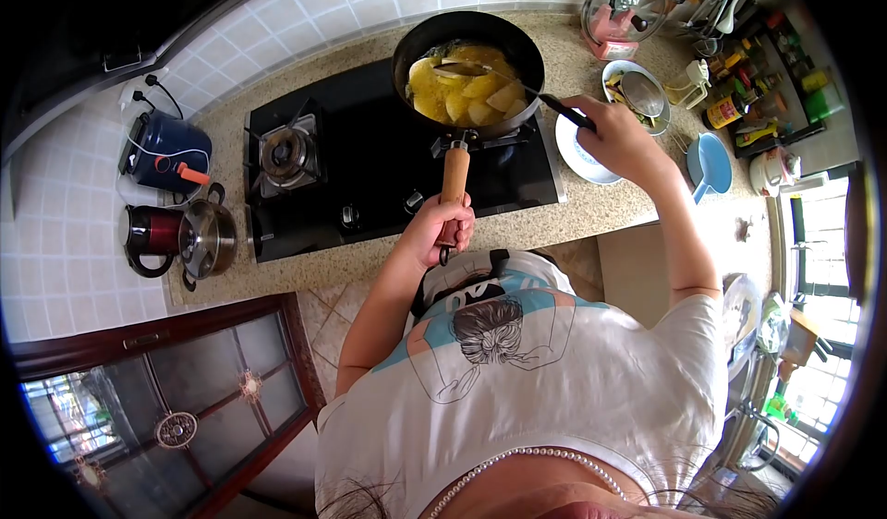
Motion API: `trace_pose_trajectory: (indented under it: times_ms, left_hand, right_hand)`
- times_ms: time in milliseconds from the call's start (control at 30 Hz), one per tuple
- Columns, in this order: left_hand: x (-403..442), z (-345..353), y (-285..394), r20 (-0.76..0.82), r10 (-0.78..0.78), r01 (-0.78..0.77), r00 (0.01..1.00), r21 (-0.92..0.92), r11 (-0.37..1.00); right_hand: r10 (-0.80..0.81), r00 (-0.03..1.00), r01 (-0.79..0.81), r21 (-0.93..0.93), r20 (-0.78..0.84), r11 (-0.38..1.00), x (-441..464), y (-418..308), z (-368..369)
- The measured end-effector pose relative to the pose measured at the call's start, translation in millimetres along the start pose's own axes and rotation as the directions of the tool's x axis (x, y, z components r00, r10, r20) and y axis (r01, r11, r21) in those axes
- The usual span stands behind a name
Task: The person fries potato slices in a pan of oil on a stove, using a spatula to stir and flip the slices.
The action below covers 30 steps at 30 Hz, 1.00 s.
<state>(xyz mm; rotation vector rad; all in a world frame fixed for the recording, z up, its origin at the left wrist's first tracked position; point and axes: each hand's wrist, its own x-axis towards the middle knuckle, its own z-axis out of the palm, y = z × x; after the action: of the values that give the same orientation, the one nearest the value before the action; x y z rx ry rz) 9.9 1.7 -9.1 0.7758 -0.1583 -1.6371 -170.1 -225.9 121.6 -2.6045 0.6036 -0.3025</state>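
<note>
– What's the surface?
– A speckled beige stone counter [637,211] carrying a flat black gas hob [370,140], pale wall tiles [309,4] behind
– And the hands?
– Left hand [445,232] gripping the wooden handle [455,173] of a deep, round black pan [525,55]; right hand [614,136] closed on a black-handled metal spatula [564,110]
– Where's the pan?
– Over the hob's right side, yellow slices [457,103] inside, the spatula across some
– Around it?
– A round white plate [571,150], partly hidden by the right hand; farther, a round glass lid [628,0]

A white short-sleeved T-shirt [554,380] bears a line-drawn figure [490,330] below a pearly necklace [531,452].
</note>
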Motion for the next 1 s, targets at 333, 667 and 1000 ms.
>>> trace_pose_trajectory:
  times_ms: [333,667,1000]
  left_hand:
    - [-15.4,17.6,-3.7,-0.217,-0.009,0.009,0.976,-0.002,1.000]
    - [-34.7,12.7,-19.4,-0.111,0.019,-0.020,0.994,-0.004,1.000]
    - [-34.5,13.8,-21.9,-0.119,0.027,-0.032,0.993,-0.037,0.999]
  right_hand:
    - [-0.052,0.995,0.053,0.000,-0.083,0.999,5.5,16.3,26.7]
    - [0.003,0.992,-0.010,-0.051,-0.122,0.999,15.7,22.0,66.8]
    - [0.071,0.988,-0.074,-0.015,-0.135,0.997,19.7,26.0,56.5]
